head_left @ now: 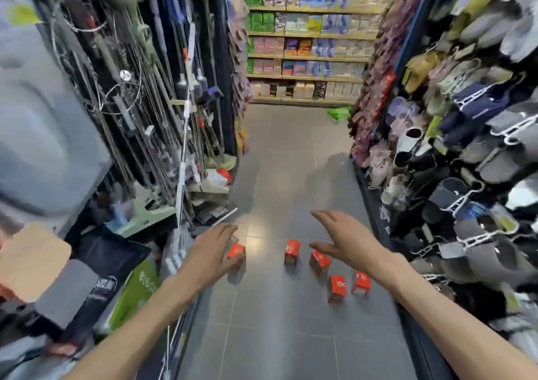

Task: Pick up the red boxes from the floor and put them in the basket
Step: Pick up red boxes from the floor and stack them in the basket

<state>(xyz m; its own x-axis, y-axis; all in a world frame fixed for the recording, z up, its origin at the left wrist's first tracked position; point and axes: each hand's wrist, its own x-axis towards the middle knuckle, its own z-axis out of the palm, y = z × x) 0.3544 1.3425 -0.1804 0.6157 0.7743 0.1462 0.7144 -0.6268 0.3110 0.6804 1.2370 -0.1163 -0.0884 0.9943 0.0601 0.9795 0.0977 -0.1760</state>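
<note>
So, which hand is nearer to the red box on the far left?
Left. The left hand is around that box, seemingly gripping it. The right hand is open, far off to its right.

You have both forearms bare to the frame edge: no sleeves, gloves, watch or rings on your left hand [214, 247] or right hand [346, 241].

Grey tiled floor [276, 336]: 5 red boxes [292, 251] standing apart; green basket [339, 113] far off.

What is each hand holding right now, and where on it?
The left hand grips a red box by its sides. The right hand is open above the other red boxes, holding nothing.
</note>
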